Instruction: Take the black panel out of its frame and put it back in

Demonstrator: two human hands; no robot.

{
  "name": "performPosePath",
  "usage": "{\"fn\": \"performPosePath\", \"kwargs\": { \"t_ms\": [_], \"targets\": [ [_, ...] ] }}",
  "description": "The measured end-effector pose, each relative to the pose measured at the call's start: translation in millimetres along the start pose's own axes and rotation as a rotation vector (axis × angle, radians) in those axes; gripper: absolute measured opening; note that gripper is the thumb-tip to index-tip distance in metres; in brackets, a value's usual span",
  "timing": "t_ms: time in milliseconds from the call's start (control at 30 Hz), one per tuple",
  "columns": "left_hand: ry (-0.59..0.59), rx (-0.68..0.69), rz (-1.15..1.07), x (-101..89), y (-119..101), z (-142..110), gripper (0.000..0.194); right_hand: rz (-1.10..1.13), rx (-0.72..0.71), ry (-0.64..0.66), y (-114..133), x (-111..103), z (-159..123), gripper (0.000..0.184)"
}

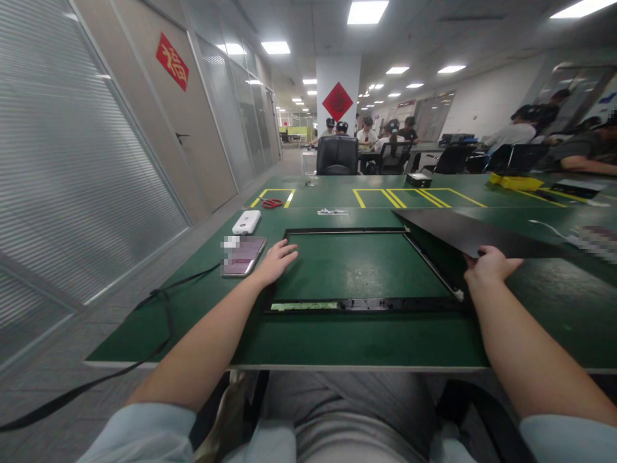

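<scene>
Office with glass partitions [72, 167] on left, people [367, 135] at work beyond far end of green table [357, 344]. Black rectangular frame [395, 305] lies flat before me. My left hand [277, 262] loosely open, fingers nearly straight, over frame's left side. My right hand [488, 267] closed on near edge of thin dark panel [482, 231], held tilted by frame's right side (can't tell whether panel's far corner touches frame). Phone [245, 256] just left of my left hand, white device [246, 222] beyond it, red-handled scissors [272, 204] farther off.
</scene>
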State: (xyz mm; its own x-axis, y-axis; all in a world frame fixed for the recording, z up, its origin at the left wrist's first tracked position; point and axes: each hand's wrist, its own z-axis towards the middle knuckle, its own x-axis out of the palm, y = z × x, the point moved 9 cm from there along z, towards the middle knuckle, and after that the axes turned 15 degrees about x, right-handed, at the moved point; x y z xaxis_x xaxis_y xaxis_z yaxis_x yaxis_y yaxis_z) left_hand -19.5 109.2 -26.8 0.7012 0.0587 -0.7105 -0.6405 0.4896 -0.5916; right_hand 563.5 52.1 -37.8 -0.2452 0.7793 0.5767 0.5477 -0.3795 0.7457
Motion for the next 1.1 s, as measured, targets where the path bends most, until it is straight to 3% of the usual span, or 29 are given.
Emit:
{"fn": "performPosePath", "kwargs": {
  "t_ms": [267, 667, 1100],
  "targets": [
    [0.008, 0.024, 0.041, 0.9, -3.1, 0.1, 0.054, -0.111, 0.145, -0.111, -13.3, -8.4, -4.2, 0.053],
    [0.056, 0.047, 0.088, 1.8, -10.3, -2.1, 0.052, -0.130, 0.283, -0.134, -20.3, -11.1, 2.4, 0.050],
    [0.080, 0.049, 0.109, 2.0, -17.6, -4.3, 0.051, -0.139, 0.279, -0.147, -20.6, -12.2, -0.4, 0.046]
  ]
}}
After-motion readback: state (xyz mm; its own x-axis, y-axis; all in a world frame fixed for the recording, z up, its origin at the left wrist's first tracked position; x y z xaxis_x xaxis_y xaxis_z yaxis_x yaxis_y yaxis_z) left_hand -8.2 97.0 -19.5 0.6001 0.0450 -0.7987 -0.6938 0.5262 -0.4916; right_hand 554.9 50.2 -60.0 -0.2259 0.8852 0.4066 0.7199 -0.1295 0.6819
